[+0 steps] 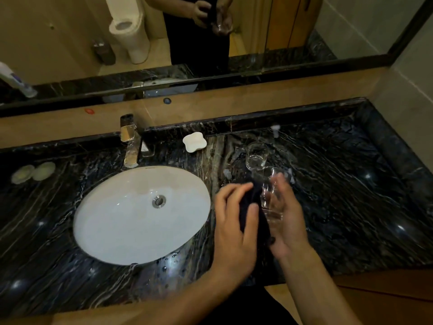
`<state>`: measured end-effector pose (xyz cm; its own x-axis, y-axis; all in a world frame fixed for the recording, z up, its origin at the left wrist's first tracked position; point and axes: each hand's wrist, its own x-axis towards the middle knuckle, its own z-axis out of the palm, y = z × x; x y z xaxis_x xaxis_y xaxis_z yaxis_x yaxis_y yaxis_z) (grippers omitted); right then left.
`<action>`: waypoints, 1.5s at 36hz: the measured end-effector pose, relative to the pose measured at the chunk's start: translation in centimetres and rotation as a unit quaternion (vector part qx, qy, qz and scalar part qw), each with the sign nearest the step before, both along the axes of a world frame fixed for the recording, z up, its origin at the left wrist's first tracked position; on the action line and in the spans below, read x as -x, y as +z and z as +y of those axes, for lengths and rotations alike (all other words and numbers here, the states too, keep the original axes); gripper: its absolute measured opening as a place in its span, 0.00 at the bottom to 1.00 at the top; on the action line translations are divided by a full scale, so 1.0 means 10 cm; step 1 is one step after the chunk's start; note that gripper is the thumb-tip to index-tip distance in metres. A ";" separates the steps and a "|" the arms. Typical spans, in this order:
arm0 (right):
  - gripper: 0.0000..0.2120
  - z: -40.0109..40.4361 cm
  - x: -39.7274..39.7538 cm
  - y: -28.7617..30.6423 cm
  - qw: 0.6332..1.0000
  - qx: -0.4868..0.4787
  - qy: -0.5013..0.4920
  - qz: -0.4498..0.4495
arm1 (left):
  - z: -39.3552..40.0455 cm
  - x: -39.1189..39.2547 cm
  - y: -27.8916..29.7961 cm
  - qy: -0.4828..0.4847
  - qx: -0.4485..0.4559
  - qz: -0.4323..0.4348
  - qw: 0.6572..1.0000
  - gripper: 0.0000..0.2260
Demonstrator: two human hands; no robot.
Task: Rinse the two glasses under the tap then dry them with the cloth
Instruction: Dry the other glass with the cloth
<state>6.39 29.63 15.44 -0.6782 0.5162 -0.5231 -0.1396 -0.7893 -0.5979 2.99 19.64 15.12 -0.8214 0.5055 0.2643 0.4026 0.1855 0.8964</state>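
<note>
My right hand (284, 219) holds a clear glass (271, 198) tilted above the dark marble counter, right of the basin. My left hand (234, 228) grips a dark cloth (251, 207) and presses it against the glass's left side. A second clear glass (256, 156) stands upright on the counter just behind the held one, apart from both hands. The chrome tap (130, 141) stands behind the white oval basin (117, 231); no water runs from it.
A white soap dish (194, 141) sits behind the basin's right side. Two pale round lids (32, 172) lie at the far left. The marble counter (351, 195) is wet near the basin. A mirror (70, 43) spans the back wall.
</note>
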 end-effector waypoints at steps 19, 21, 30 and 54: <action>0.48 -0.03 -0.01 0.01 0.979 -0.196 0.051 0.004 | 0.26 0.39 0.18 0.097 -0.071 -0.299 0.947 0.08; 0.40 -0.05 0.01 0.01 0.975 -0.218 0.035 -0.036 | 0.22 0.30 0.12 0.103 -0.057 -0.248 0.961 0.09; 0.22 -0.03 0.02 -0.07 0.969 -0.220 0.066 -0.093 | 0.12 0.07 0.03 0.043 -0.038 0.027 0.998 0.16; 0.28 -0.02 0.04 0.00 0.990 -0.083 0.107 -0.036 | 0.13 0.20 0.07 0.080 -0.023 -0.029 0.996 0.16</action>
